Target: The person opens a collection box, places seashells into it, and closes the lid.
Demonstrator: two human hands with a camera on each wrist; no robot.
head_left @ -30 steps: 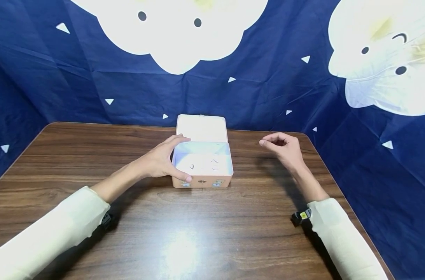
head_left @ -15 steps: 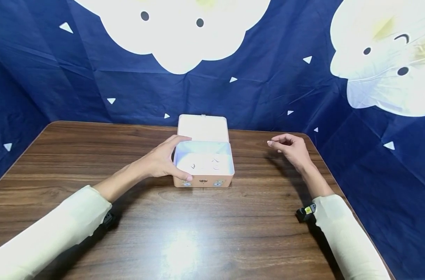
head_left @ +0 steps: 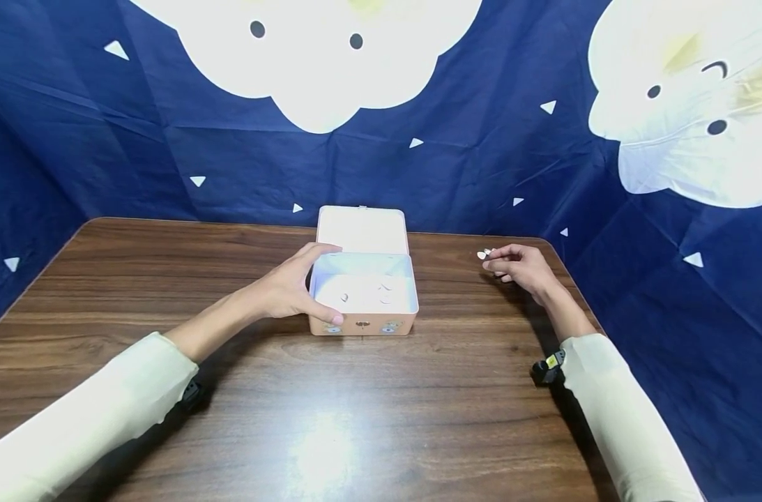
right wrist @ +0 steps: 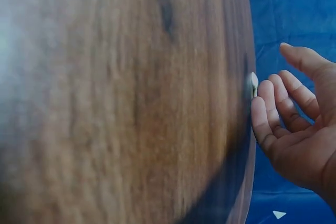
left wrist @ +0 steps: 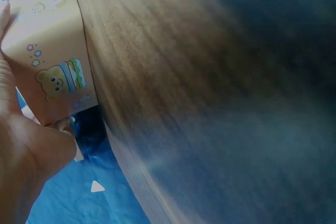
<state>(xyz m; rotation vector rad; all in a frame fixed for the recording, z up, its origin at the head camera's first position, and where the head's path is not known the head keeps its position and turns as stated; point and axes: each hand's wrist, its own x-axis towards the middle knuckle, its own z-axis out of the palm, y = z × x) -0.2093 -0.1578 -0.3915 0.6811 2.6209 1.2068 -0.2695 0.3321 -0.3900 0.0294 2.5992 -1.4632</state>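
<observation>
A peach box with cartoon prints stands at the table's middle, its lid folded back. My left hand grips its left side, thumb on the front face and fingers toward the back corner. Inside the box lie a few small pale pieces, too washed out to identify. At the back right, small white pieces lie on the table, just beyond the fingertips of my right hand. In the right wrist view the right thumb stands away from the loosely bent fingers, and a white piece is beside the fingertips.
The brown wooden table has rounded back corners. A dark blue cloth with white cloud faces hangs behind it and along the sides. The box's lid reaches close to the back edge.
My right hand has moved right, and its thumb has parted from the fingers. White pieces now show on the table in front of it. The left hand and the box have stayed put.
</observation>
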